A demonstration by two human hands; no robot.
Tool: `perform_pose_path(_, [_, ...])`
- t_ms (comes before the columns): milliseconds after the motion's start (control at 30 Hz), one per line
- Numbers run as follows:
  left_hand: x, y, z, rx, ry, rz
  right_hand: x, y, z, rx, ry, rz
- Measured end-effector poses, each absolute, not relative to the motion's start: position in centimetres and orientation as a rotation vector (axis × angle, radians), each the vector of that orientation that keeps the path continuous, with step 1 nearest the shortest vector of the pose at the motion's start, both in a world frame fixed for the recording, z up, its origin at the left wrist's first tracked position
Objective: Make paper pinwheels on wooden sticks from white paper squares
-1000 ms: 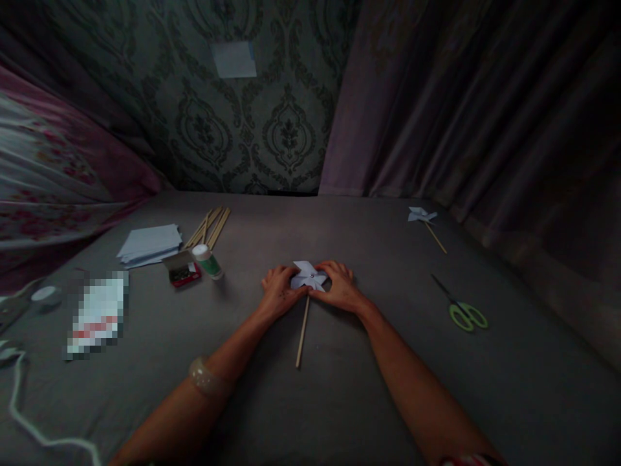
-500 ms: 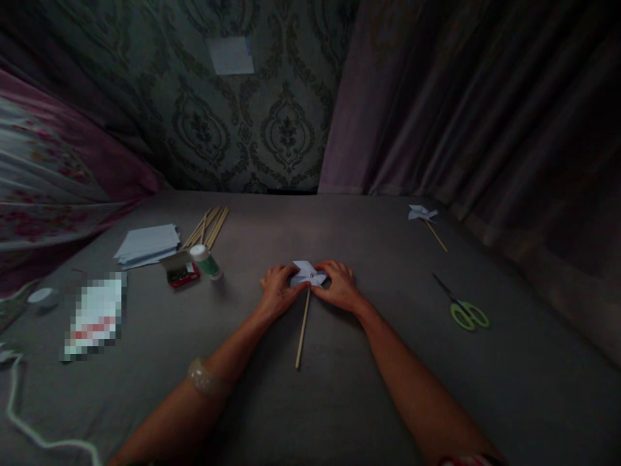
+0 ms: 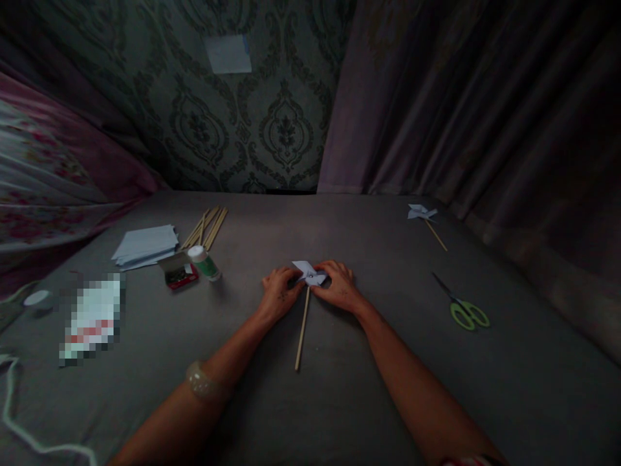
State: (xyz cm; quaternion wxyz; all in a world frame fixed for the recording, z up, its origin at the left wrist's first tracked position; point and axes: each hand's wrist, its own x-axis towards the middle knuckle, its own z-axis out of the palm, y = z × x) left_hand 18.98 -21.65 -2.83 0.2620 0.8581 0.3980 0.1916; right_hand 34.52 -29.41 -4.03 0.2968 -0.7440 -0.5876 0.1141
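Between my hands, at the middle of the table, is a white paper pinwheel (image 3: 315, 279) with a pin at its centre. Its wooden stick (image 3: 302, 330) points down toward me and lies free of both hands. My left hand (image 3: 281, 289) pinches the pinwheel's left blades, which its fingers partly cover. On the opposite side, my right hand (image 3: 339, 283) grips the right blades between thumb and fingers. A bracelet (image 3: 200, 382) circles my left forearm.
Left on the table are stacked paper (image 3: 147, 246), wooden sticks (image 3: 213, 226), a glue bottle (image 3: 204, 263), a small red box (image 3: 180, 275), a blurred packet (image 3: 94, 320) and a white cord (image 3: 29, 438). Right are green-handled scissors (image 3: 463, 310) and another pinwheel (image 3: 421, 213).
My left fingers have shifted slightly inward on the left blades, which now look more tucked in. My right hand holds its place.
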Motion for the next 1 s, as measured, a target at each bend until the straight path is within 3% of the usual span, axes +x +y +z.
perform_pose_path(533, [19.1,-21.5,-3.0,2.333,1.062,0.494,34.4,-29.3,-4.4,-2.0,-1.553,0.287])
perform_pose_path(1000, [18.5,-21.7,-3.0,2.312,1.073,0.487,39.1,-30.5,-4.3,-1.707,-1.567,0.394])
